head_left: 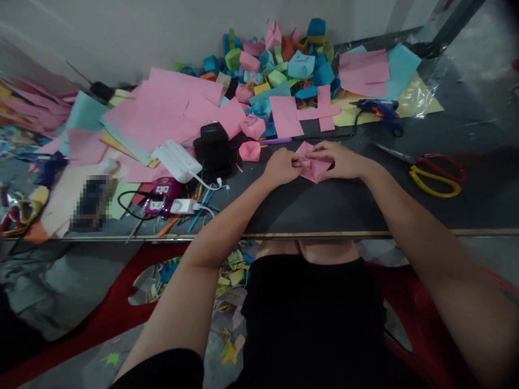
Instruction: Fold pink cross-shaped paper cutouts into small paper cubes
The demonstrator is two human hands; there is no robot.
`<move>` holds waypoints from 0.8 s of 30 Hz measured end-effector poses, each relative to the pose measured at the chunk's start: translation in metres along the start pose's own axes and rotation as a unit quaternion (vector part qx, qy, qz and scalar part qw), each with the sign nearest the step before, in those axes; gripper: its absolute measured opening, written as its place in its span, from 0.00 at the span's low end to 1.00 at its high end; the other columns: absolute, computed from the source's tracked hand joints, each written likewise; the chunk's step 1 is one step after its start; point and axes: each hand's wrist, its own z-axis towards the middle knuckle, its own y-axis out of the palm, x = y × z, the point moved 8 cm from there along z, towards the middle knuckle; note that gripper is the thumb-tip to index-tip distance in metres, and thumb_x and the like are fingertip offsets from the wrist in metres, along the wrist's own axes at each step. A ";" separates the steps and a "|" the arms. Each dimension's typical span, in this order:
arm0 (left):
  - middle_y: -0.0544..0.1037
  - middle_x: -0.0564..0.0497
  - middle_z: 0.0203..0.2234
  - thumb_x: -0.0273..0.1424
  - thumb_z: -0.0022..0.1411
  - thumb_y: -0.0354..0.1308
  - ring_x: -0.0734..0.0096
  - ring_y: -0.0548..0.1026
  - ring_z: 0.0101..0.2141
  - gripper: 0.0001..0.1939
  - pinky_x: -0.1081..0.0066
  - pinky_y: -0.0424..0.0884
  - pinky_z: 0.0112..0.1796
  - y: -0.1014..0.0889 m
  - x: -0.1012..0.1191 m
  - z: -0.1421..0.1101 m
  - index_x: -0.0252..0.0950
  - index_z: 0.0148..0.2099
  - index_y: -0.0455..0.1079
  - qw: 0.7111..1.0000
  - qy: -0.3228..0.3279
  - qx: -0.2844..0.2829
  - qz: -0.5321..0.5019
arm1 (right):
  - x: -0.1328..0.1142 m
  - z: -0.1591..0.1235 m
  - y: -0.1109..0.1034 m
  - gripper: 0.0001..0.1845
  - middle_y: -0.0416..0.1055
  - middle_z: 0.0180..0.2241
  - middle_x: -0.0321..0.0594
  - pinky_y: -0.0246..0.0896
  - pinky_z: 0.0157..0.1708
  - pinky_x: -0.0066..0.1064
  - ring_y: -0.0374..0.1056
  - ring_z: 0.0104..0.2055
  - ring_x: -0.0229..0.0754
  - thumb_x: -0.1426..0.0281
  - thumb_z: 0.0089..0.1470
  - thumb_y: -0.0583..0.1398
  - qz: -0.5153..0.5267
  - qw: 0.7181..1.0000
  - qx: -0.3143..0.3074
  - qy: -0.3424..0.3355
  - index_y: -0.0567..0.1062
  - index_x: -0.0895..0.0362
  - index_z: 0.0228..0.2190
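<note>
Between my hands, a sheet of pink paper (315, 172) with crossing fold lines lies on the dark table. My left hand (284, 166) pinches its left side, the fingertips drawn together near the middle. From the right, my right hand (340, 159) grips the other side, with curled fingers on top and the thumb at the lower edge. A small folded pink paper piece (250, 151) sits left of my left hand. Just behind the hands lies a purple pen (276, 141). A pink paper cross shape (324, 111) rests farther back.
Scissors (436, 172) with red and yellow handles lie at right, points partly apart. A blue glue gun (379, 108) rests behind them. Colourful folded paper boxes (279, 65) are heaped at the back. Pink sheets (150, 119), a white power bank (177, 160) and a purple power strip (164, 197) occupy the left.
</note>
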 end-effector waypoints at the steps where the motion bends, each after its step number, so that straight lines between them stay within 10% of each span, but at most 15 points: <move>1: 0.72 0.52 0.21 0.32 0.60 0.70 0.67 0.68 0.30 0.14 0.64 0.61 0.35 0.000 0.000 0.000 0.37 0.24 0.73 1.000 0.002 0.001 0.000 | 0.000 0.000 0.000 0.45 0.69 0.67 0.48 0.57 0.71 0.66 0.65 0.67 0.69 0.45 0.47 0.74 0.000 1.000 -0.001 0.001 0.79 0.44 0.64; 24: 0.76 0.50 0.27 0.41 0.65 0.65 0.61 0.73 0.37 0.16 0.59 0.70 0.47 0.012 -0.003 0.001 0.39 0.28 0.68 0.997 0.073 0.003 0.039 | -0.005 -0.003 0.000 0.50 0.67 0.69 0.49 0.52 0.72 0.68 0.62 0.69 0.72 0.40 0.44 0.73 -0.025 0.999 -0.008 0.018 0.78 0.44 0.66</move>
